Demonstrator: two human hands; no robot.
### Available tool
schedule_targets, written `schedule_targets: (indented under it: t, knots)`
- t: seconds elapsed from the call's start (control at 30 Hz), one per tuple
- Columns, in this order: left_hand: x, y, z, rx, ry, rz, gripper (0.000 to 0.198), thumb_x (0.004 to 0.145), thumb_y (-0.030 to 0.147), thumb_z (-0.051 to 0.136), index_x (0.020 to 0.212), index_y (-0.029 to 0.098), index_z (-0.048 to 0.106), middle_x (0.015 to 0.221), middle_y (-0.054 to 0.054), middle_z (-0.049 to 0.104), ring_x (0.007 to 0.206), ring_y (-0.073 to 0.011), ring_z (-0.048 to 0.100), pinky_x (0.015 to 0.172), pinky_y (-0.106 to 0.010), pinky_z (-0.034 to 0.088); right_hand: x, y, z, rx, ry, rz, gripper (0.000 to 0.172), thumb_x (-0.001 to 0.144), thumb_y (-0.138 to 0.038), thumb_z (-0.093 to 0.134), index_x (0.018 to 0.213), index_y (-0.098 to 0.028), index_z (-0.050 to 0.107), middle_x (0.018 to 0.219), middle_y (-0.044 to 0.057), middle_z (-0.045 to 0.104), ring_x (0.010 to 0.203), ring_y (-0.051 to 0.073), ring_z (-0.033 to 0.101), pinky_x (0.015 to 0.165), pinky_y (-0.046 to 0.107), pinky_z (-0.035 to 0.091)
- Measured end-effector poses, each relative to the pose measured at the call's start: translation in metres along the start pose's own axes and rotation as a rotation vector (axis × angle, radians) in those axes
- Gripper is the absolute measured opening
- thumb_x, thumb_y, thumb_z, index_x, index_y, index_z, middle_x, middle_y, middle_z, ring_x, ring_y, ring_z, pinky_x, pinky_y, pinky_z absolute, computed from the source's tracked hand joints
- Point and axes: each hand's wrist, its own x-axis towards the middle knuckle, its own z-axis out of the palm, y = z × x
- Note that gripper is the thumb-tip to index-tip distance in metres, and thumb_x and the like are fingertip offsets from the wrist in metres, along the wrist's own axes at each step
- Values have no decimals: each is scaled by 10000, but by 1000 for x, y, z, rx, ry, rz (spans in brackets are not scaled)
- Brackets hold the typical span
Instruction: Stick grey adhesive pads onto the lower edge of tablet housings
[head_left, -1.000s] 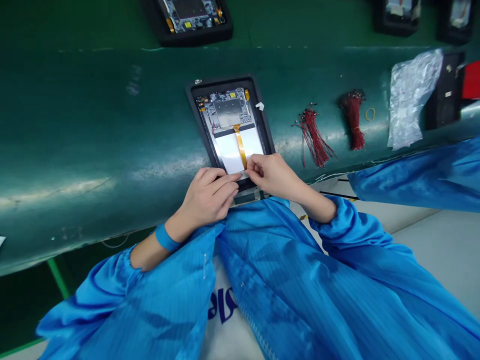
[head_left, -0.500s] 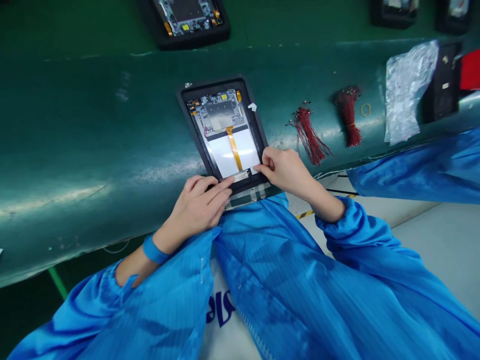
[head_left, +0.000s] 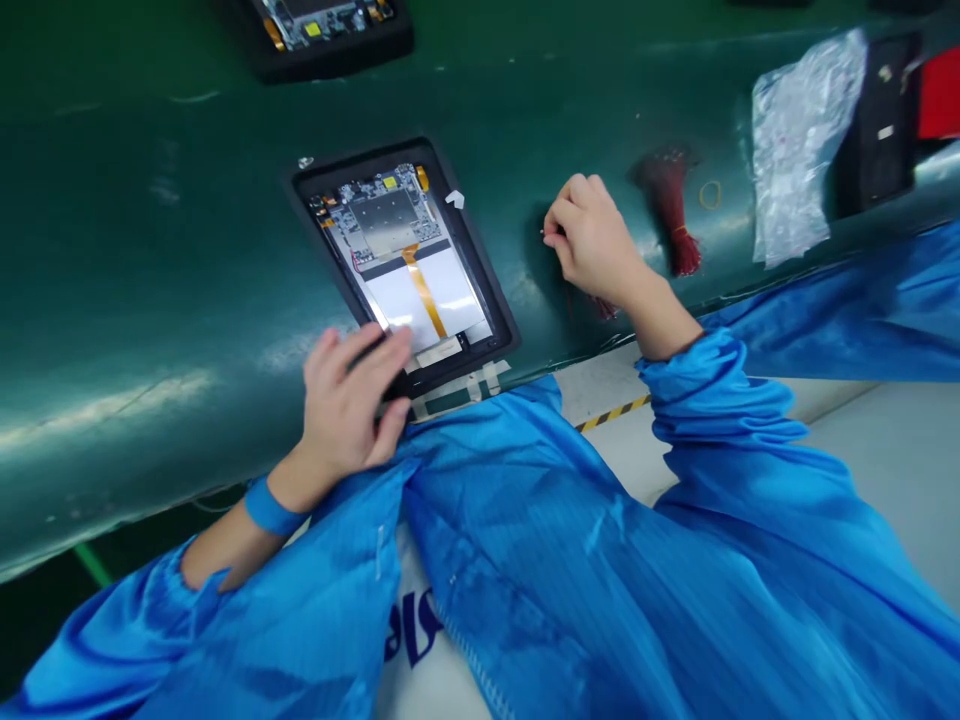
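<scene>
A tablet with its back off (head_left: 386, 222) lies in a black foam frame (head_left: 495, 300), its circuit board, white battery and orange flat cable showing. Over the frame's lower left corner is my left hand (head_left: 349, 400), fingers spread and slightly blurred, holding nothing. To the right of the frame my right hand (head_left: 592, 240) is closed in a pinch above the loose bundle of red wires (head_left: 604, 307). Most of that bundle is hidden beneath the hand. A tiny pale tip shows at the pinching fingers; what they hold cannot be made out.
A tied bundle of red wires (head_left: 679, 220) and a rubber band (head_left: 709, 194) lie farther right. Beyond them are a clear plastic bag (head_left: 802, 150), a black case (head_left: 885, 130) and a red object (head_left: 940, 95). Another opened tablet (head_left: 322, 30) sits at the back.
My right hand has left the tablet's lower right corner and moved right and up, over the loose red wires. My left hand has lifted and spread its fingers. The view has shifted.
</scene>
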Motion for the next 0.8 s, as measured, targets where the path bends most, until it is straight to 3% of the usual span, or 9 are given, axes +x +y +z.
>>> schedule_targets:
  t: [0.07,0.17,0.23,0.37,0.47,0.57,0.67,0.7,0.8]
  knots:
    - [8,6,-7,-43,169,-163,395,995,290,651,1387,269,688,1376,-70,775,1325,-357,684,1187,-608,486,-4,-2,2,-21,42,-49,181,1070,-285,470,1020,-266,642,1232,154,641,1148,338,541,994,544,495]
    - [34,23,-6,-156,247,-338,92,990,250,668,1037,228,744,1057,-40,809,1002,-271,745,946,-499,588,-15,-11,7,11,124,-118,304,1128,-346,345,1049,-264,627,1172,138,663,1087,326,562,978,541,487]
    - [60,35,2,-302,155,-456,92,997,260,661,1009,219,742,936,-23,782,803,-198,729,750,-383,584,-23,-22,13,69,169,-186,399,1158,-392,256,1062,-253,618,1120,124,673,1060,310,578,988,543,480]
    - [117,44,26,-757,-259,-712,166,985,315,638,1041,193,737,802,-28,753,562,-133,612,520,-276,452,-31,-40,23,125,204,-308,469,1175,-429,198,1106,-236,620,1110,101,669,1045,282,598,1022,564,474]
    - [149,37,44,-824,-389,-761,189,1001,308,623,892,179,708,700,-24,702,494,-112,511,491,-253,376,-31,-44,24,135,192,-329,482,1175,-428,197,1103,-234,633,1107,96,666,1039,274,604,1037,572,479]
    - [169,26,60,-686,-345,-695,143,949,222,673,812,182,687,653,-13,663,536,-129,539,549,-260,410,-30,-40,20,169,227,-224,492,1169,-434,211,1140,-228,657,1159,122,657,1133,301,606,1074,592,474]
    - [182,18,70,-455,-249,-548,57,878,147,716,913,189,732,696,-13,674,680,-190,637,723,-329,521,-29,-34,11,173,298,-89,504,1166,-441,218,1167,-231,676,1248,151,635,1258,344,580,1106,626,450]
    - [185,17,71,-399,-210,-515,153,859,125,721,994,192,746,726,-13,684,733,-209,662,780,-350,537,-29,-33,8,159,309,-70,507,1169,-450,219,1159,-236,679,1254,148,633,1269,348,577,1106,631,443]
    - [190,23,62,-429,-170,-533,214,899,149,704,1103,200,743,795,-21,703,756,-208,668,780,-358,542,-28,-37,-2,115,290,-124,529,1179,-470,203,1111,-239,674,1184,122,649,1211,328,597,1069,599,443]
